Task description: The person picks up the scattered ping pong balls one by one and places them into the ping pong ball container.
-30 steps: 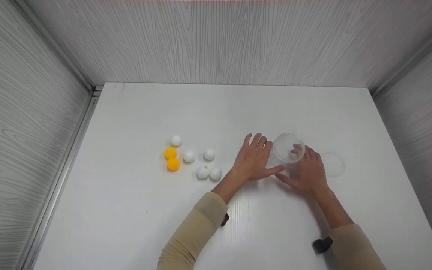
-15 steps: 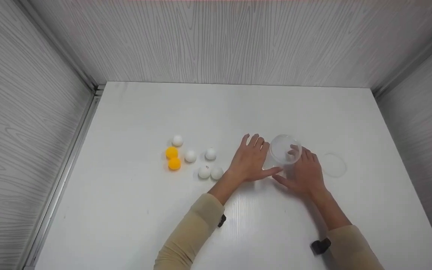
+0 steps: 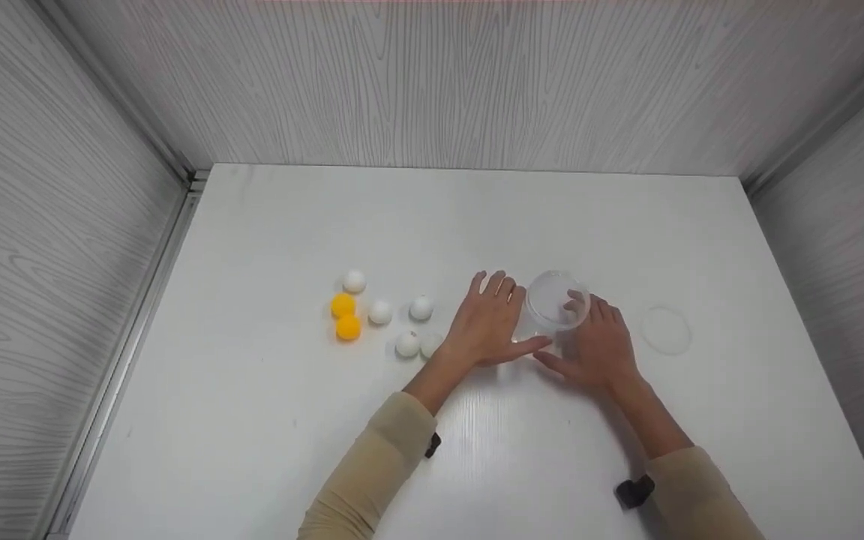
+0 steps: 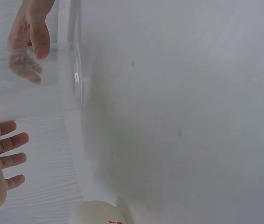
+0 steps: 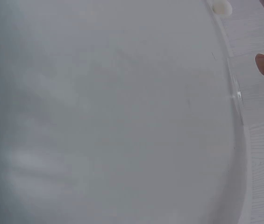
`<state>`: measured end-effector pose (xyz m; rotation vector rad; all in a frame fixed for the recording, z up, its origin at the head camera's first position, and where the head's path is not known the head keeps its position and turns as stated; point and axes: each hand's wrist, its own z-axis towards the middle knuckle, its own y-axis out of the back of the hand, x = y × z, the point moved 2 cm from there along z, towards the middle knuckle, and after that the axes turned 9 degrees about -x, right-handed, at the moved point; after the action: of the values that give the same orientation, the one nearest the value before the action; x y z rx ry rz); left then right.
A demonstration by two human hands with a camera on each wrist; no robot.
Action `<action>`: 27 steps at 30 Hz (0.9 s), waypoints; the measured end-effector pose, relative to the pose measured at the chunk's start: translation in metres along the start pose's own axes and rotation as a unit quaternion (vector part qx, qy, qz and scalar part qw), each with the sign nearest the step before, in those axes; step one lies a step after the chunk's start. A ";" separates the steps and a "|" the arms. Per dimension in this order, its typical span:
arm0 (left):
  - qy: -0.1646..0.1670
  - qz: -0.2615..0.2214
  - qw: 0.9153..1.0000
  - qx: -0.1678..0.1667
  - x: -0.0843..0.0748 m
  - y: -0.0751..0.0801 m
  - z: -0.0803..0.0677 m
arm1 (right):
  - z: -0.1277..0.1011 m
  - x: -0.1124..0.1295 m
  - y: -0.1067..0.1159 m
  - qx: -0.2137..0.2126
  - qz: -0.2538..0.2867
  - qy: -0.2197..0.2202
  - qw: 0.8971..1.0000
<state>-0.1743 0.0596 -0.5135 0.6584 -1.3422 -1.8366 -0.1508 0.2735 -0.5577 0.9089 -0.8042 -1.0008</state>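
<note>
A clear plastic container (image 3: 558, 300) stands upright on the white table (image 3: 477, 217), between my two hands. My left hand (image 3: 488, 321) lies flat against its left side with straight fingers, its thumb reaching to the container's base. My right hand (image 3: 595, 341) grips the container from the right, its fingers showing through the clear wall. In the left wrist view the container (image 4: 38, 88) shows with my right hand's fingers (image 4: 31, 35) behind it. Left of my left hand lie several white balls (image 3: 380, 312) and two orange balls (image 3: 343, 305).
A clear round lid (image 3: 666, 328) lies flat to the right of my right hand. One white ball (image 3: 429, 346) is partly hidden by my left hand. Grey wood-grain walls close the table at the back and on both sides. The right wrist view is mostly blurred white.
Both hands have slid left with the clear container, away from the lid and toward the balls. My left hand now covers part of the nearest white ball.
</note>
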 end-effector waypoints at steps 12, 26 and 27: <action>-0.003 -0.004 1.000 0.003 0.008 0.001 -0.010 | 0.001 0.007 -0.005 -0.031 0.014 0.028 0.999; 0.003 -0.020 1.000 0.002 0.020 0.005 -0.021 | 0.003 0.022 -0.009 -0.027 0.022 0.042 0.999; 0.004 -0.021 1.000 0.001 0.021 0.005 -0.021 | 0.004 0.023 -0.009 -0.030 0.025 0.044 0.998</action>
<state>-0.1686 0.0299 -0.5151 0.6999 -1.3347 -1.8643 -0.1493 0.2488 -0.5610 0.8717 -0.7168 -0.9304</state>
